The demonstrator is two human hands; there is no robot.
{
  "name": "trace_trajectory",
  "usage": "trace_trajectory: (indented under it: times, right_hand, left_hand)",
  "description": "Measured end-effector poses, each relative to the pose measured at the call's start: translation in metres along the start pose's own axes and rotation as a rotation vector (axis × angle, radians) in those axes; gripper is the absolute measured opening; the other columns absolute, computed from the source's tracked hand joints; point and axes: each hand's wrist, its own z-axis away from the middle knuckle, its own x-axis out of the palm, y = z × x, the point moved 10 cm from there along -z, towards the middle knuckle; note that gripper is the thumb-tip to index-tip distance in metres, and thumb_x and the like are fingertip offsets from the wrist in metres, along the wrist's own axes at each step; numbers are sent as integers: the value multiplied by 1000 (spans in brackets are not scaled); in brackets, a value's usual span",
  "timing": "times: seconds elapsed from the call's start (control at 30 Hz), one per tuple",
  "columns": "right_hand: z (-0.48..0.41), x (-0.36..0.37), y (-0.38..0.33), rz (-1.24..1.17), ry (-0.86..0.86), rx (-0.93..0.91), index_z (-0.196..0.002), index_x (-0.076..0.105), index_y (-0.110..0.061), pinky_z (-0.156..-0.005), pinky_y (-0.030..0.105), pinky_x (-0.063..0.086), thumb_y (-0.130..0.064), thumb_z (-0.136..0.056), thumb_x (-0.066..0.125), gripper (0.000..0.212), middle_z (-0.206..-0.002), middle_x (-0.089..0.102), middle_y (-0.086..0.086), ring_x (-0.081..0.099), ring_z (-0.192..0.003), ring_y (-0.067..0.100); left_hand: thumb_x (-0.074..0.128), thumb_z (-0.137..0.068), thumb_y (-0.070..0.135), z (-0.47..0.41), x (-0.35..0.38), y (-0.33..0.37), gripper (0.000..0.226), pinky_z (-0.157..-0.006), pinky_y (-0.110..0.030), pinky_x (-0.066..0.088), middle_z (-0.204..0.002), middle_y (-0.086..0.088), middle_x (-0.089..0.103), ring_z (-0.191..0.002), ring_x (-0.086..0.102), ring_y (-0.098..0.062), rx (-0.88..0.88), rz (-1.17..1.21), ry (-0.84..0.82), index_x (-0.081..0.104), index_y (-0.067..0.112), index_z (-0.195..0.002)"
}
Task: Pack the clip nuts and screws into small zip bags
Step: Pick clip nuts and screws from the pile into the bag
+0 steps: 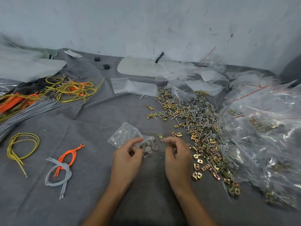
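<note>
Hundreds of loose clip nuts and screws lie in a pile point(197, 121) that runs from centre right to lower right of the head view, on grey cloth point(91, 121). Each piece is small, hard and light. The screws are thin and likely to roll, and the nuts are flat with edges, so a fingertip pinch from above should suit both, one or a few at a time. The bag point(123, 133), just below centre, is thin, clear, limp film that looks slippery and quick to collapse. It is best held at its mouth so the opening stays spread. Grey discs point(147, 148) already sit in it.

The left hand point(127, 156), lower centre, has its fingers curled and grips the bag near the mouth, with thumb and forefinger on the film. The right hand point(177, 154), just beside it, is nearly closed. Its forefinger and thumb pinch a small grey washer point(162, 139) close to the bag's mouth, and the other fingers are folded in. One nut point(160, 136) lies on the cloth just above that washer. At upper centre lie spare bags point(135, 88), flat, and big filled bags point(263, 128) crowd the right edge.
</note>
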Motion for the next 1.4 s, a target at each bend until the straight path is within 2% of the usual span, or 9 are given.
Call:
trace_trajectory:
  times: [0.07,0.27,0.5,0.63,0.73,0.87,0.97,1.1,1.4]
  right_hand:
    - [0,6,-2,168,-59,-12,-102,71,-28,-77,13,37,-12,-93,63,20,-102,64,-16,49,-100,11]
    - [4,33,-5,497,-258,-87,-113,70,-31,-85,32,36,-33,-96,58,21,-114,60,-6,43,-101,18]
    - [6,39,-6,495,-295,-125,-105,61,-34,-85,33,38,-40,-97,55,12,-112,57,-10,46,-100,17]
    - [3,19,-12,247,-124,-121,-107,62,-24,-84,35,44,-34,-96,59,15,-107,57,-8,49,-97,14]
    - [11,34,-26,207,-265,-240,-120,63,-28,-86,27,44,-37,-95,59,27,-113,54,-8,48,-102,13]
    - [7,38,-16,187,-297,-172,-133,55,-24,-93,27,39,-32,-92,66,43,-119,58,-6,51,-108,17]
    - [4,43,-11,229,-347,-163,-146,45,-30,-96,25,35,-28,-97,60,51,-125,61,-9,51,-111,14]
    - [5,55,-13,314,-407,-181,-145,48,-34,-94,39,39,-25,-101,51,45,-122,64,-10,52,-108,19]
    - [3,46,-7,220,-365,-99,-130,64,-26,-97,34,42,-16,-97,60,35,-118,68,-11,54,-108,15]
  left_hand:
    - [54,-89,4,0,-1,0,40,-65,-45,55,-65,-7,68,-59,57,-16,3,-12,4,73,37,-102]
    - [55,-90,-2,2,-2,5,39,-60,-26,51,-66,-6,69,-57,58,-9,40,-3,-3,73,28,-108]
    - [55,-89,-1,1,-2,7,40,-61,-26,51,-70,-13,68,-60,59,-13,42,3,-5,72,33,-103]
    - [53,-80,22,1,-2,6,33,-59,-27,52,-69,-9,68,-61,61,-15,26,19,4,73,34,-104]
    - [55,-79,22,3,-2,11,34,-62,-23,54,-70,-5,68,-63,66,-16,48,-16,-8,71,34,-106]
    - [67,-87,28,18,7,20,44,-68,-24,53,-75,17,65,-68,62,-2,166,-321,-88,54,42,-127]
    - [53,-83,48,47,-1,23,29,-62,-30,49,-76,19,62,-77,59,-5,255,-636,-37,54,42,-111]
    - [55,-83,34,79,5,29,18,-68,-34,47,-81,6,61,-73,58,-21,489,-727,-53,70,26,-90]
    - [61,-92,48,43,5,16,31,-81,-32,48,-108,10,62,-100,58,-15,228,-771,-28,59,32,-119]
